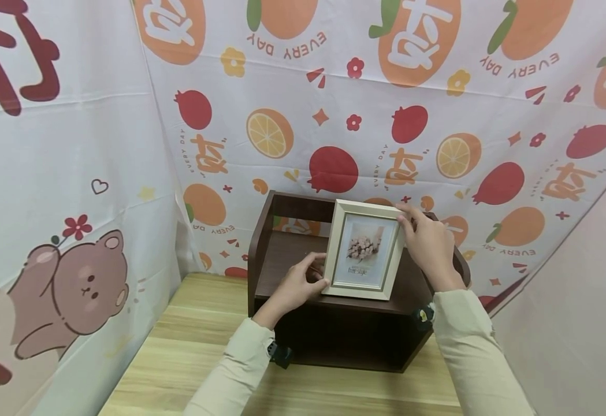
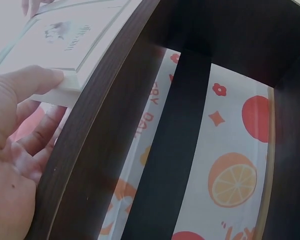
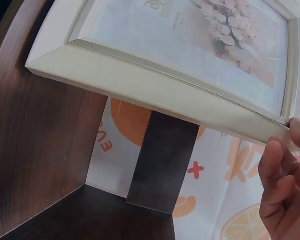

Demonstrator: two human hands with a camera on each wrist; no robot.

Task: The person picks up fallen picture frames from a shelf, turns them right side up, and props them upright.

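Note:
A cream picture frame (image 1: 328, 248) with a flower photo inside stands upright, tilted a little, on the top shelf of a dark brown wooden shelf unit (image 1: 287, 263). My left hand (image 1: 297, 283) pinches the frame's lower left corner between thumb and fingers. At the upper right corner, my right hand (image 1: 430, 242) grips the edge with thumb and fingertips. The left wrist view shows the left thumb on the front of the picture frame (image 2: 70, 82) near the shelf edge. In the right wrist view, the right fingers (image 3: 272, 160) hold the frame's corner.
The shelf unit has raised sides and an open lower compartment (image 1: 339, 338). It stands on a light wood-grain table (image 1: 178, 341). Fruit-print cloth (image 1: 292, 75) hangs behind it, and a bear-print cloth (image 1: 89, 283) hangs at the left.

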